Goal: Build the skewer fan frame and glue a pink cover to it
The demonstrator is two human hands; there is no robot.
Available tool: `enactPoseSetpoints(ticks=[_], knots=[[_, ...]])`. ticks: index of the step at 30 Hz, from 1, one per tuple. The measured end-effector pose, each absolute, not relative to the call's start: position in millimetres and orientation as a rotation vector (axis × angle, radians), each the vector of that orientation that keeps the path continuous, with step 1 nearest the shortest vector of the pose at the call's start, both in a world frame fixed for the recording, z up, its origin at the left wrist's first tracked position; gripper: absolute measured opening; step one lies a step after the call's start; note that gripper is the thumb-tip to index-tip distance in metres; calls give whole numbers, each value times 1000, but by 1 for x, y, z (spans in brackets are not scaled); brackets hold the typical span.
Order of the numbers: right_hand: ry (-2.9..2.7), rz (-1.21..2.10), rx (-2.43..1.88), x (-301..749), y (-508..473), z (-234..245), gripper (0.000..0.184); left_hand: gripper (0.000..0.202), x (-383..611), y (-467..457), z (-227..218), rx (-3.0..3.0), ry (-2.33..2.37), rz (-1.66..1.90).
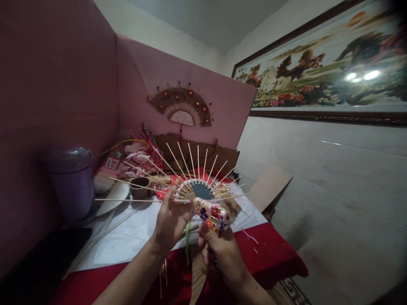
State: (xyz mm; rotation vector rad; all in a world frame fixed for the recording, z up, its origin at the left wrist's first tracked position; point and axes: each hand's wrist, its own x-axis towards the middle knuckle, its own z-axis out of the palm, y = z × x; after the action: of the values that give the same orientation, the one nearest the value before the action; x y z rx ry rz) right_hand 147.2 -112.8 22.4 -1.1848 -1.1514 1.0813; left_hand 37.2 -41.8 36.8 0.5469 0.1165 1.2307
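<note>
My left hand [170, 218] pinches the edge of a half-round cardboard fan frame [199, 190] with several thin bamboo skewers fanning out from it. Held above the table, the frame has a blue-grey centre. My right hand [222, 250] is closed around a colourful patterned glue gun [211, 214], its tip touching the lower edge of the frame near my left fingers. A green strand [187, 241] hangs down between my hands.
A finished brown fan with red flowers [182, 106] hangs on the pink board. A purple lidded pot [71, 178], a small brown cup [139, 187], yarn and cloth scraps [136, 154] and white paper [127, 237] lie on the red tablecloth [273, 254]. A horse painting [324, 67] hangs on the right wall.
</note>
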Motion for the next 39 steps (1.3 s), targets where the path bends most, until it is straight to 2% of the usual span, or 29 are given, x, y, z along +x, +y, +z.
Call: enactPoseSetpoints(ticks=[8, 39], knots=[[-1100, 1154, -1193, 137, -108, 12, 42, 49, 35, -42, 31, 589, 170, 1262], [-1182, 1067, -1229, 147, -108, 16, 48, 44, 38, -44, 40, 548, 84, 1252]])
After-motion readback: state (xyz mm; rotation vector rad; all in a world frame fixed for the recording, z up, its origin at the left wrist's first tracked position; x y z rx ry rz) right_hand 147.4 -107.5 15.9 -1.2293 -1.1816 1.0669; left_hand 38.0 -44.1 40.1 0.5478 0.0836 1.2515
